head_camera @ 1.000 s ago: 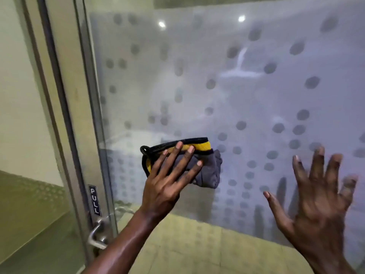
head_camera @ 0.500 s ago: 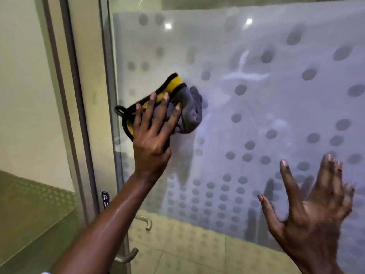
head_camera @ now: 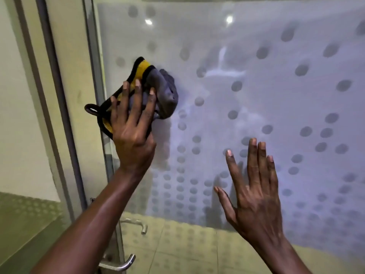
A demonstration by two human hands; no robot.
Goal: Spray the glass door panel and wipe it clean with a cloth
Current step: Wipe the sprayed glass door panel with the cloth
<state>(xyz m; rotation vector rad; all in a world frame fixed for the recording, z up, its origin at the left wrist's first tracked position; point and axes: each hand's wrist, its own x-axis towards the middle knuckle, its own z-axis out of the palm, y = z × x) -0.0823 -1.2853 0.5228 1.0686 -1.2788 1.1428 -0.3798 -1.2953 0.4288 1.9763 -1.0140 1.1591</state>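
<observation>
**Wipe step in hand, upper left of the panel**

Head view. The left hand [head_camera: 132,123] presses a bunched cloth [head_camera: 158,91] flat against the glass door panel [head_camera: 276,107], close to the panel's left edge and beside the door frame [head_camera: 65,107]. The cloth is grey with a yellow band and black trim; a black loop hangs off its left end. Fingers [head_camera: 136,99] are spread and laid over the cloth, pushing it onto the glass, not pinching it. The right hand [head_camera: 254,192] is open with nothing in it, fingers extended and slightly apart; whether the palm touches the glass or only hovers near it I cannot tell.

Judgement: this is wiping, not spraying. No spray bottle is in view. The frosted, dotted film shows pale smears to the right of the cloth, so much of the panel looks unwiped.

Next move, as I judge it: sweep the cloth right across the smeared zone with even pressure, keeping the palm flat so the bundle does not roll out from under the fingers.

Surroundings: a metal door handle [head_camera: 118,264] sits low at the frame, with a second lever [head_camera: 136,226] seen through the glass. Both are well below the cloth. The right hand lies in the path of a lower rightward pass and would need shifting. Ceiling lights reflect near the top.
</observation>
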